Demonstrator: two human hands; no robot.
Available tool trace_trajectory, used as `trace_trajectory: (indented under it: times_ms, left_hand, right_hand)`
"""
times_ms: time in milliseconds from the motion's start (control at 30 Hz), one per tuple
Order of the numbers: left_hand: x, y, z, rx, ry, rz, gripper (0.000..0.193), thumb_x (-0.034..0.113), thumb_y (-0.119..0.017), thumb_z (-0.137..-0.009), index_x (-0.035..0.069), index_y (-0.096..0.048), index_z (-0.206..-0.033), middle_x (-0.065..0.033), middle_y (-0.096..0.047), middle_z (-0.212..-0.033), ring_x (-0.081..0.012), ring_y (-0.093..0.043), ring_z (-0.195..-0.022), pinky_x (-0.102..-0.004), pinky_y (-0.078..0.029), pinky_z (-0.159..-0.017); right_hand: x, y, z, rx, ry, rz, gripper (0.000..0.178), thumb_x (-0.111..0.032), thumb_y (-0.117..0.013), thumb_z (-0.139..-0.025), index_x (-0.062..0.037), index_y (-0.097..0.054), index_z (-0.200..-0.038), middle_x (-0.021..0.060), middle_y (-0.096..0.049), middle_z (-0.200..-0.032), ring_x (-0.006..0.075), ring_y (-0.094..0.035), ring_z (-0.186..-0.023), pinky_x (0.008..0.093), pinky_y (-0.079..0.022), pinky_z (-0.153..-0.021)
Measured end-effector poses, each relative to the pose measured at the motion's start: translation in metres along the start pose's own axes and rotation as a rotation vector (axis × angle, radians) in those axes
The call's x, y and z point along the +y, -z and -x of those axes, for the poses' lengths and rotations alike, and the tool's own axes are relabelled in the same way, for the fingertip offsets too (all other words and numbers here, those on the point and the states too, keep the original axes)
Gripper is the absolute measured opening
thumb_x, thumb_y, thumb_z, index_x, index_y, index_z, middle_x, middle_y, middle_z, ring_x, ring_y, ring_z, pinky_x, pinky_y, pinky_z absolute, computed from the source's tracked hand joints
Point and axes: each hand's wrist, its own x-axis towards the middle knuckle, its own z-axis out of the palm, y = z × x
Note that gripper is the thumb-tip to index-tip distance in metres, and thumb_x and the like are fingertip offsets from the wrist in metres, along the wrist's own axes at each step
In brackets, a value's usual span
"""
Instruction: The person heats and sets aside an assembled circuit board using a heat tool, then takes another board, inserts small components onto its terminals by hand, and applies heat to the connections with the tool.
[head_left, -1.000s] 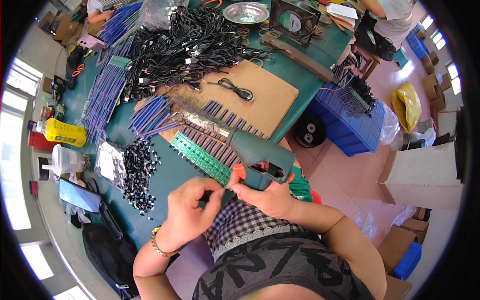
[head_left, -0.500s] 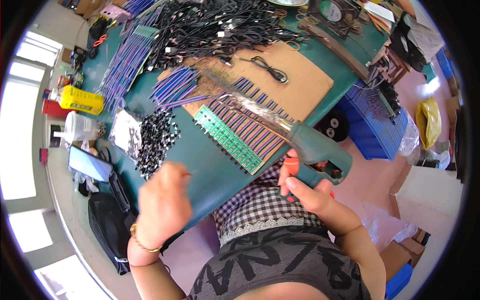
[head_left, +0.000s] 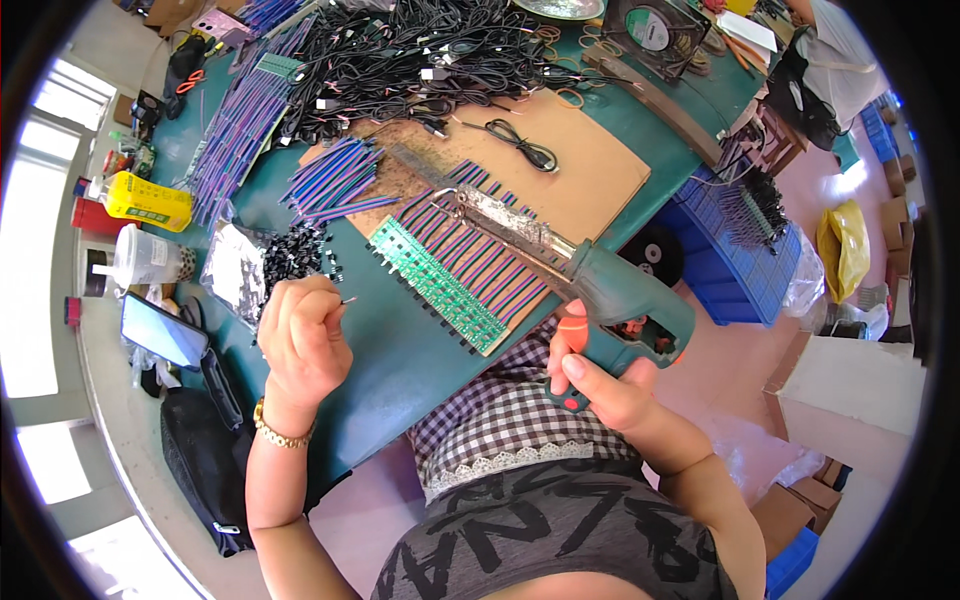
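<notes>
My right hand (head_left: 610, 385) is wrapped round the handle of a green pistol-shaped soldering gun (head_left: 635, 300), its fingers by the orange trigger. The gun's long metal barrel reaches left over a row of striped multicoloured wires (head_left: 490, 255). Those wires run to a strip of green circuit boards (head_left: 435, 285), which has small black parts along its near edge. To the left, my left hand (head_left: 305, 335) is closed in a pinch above the table. A tiny dark tip shows at its fingertips; the rest is hidden. Beyond that hand lies a pile of small black parts (head_left: 290, 255).
A brown board (head_left: 590, 170) lies under the wires on the green table (head_left: 385, 370). Cut wires (head_left: 335, 180) and a heap of black cables (head_left: 400, 60) lie farther back. A phone (head_left: 165, 330), bucket (head_left: 145, 258) and yellow bottle (head_left: 150, 203) line the left. A blue crate (head_left: 725, 245) stands right.
My left hand has moved up and turned, bringing its pinched fingers beside the black pile. My right hand still holds the soldering gun over the wires. The whole view has shifted slightly.
</notes>
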Motion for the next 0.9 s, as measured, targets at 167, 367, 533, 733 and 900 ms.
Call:
trace_trajectory:
  times_ms: [167,367,533,733,900]
  left_hand:
    - [0.058,-0.002,-0.019,-0.203,0.222,0.046,0.019,-0.006,-0.069,-0.074,0.002,-0.056,-0.085,-0.0094,-0.06,-0.073,-0.0248,-0.056,-0.056,-0.0361,-0.045,-0.052]
    - [0.112,-0.034,-0.025,-0.106,0.732,0.428,0.016,-0.003,-0.075,-0.069,0.004,-0.065,-0.079,-0.0055,-0.053,-0.068,-0.0218,-0.057,-0.058,-0.032,-0.048,-0.052]
    - [0.115,-0.042,-0.02,-0.079,0.819,0.615,0.013,-0.006,-0.072,-0.071,0.001,-0.061,-0.074,-0.004,-0.053,-0.071,-0.0121,-0.05,-0.058,-0.0249,-0.041,-0.052]
    - [0.118,-0.043,-0.018,-0.194,0.851,0.525,0.014,-0.001,-0.072,-0.068,0.004,-0.059,-0.071,-0.0076,-0.056,-0.07,-0.0237,-0.057,-0.055,-0.0322,-0.047,-0.05]
    - [0.122,-0.046,-0.018,-0.128,0.832,0.465,0.014,-0.005,-0.068,-0.068,0.001,-0.056,-0.07,-0.008,-0.051,-0.066,-0.0183,-0.049,-0.054,-0.0293,-0.039,-0.049]
  right_hand:
    - [-0.001,0.004,0.004,0.034,0.012,0.1,0.05,-0.004,-0.06,-0.091,-0.0059,-0.038,-0.135,0.0145,-0.063,-0.088,0.0173,-0.061,-0.069,0.0305,-0.053,-0.063]
    - [-0.009,0.027,0.022,-0.201,-0.031,0.414,0.052,-0.004,-0.057,-0.091,-0.0064,-0.034,-0.138,0.0149,-0.061,-0.096,0.0196,-0.063,-0.076,0.0348,-0.054,-0.068]
    - [-0.026,0.04,0.042,-0.211,-0.072,0.472,0.054,-0.01,-0.059,-0.093,-0.0062,-0.032,-0.14,0.0141,-0.062,-0.098,0.0218,-0.063,-0.087,0.0371,-0.054,-0.078]
    - [-0.05,0.067,0.074,-0.113,-0.074,1.074,0.017,-0.014,-0.075,-0.077,-0.0093,-0.066,-0.091,0.0058,-0.065,-0.081,0.0207,-0.064,-0.07,0.032,-0.05,-0.064]
    - [-0.069,0.048,0.085,-0.06,-0.53,1.033,0.012,-0.013,-0.069,-0.079,-0.0064,-0.064,-0.088,0.0055,-0.064,-0.078,0.0196,-0.063,-0.066,0.0324,-0.052,-0.061]
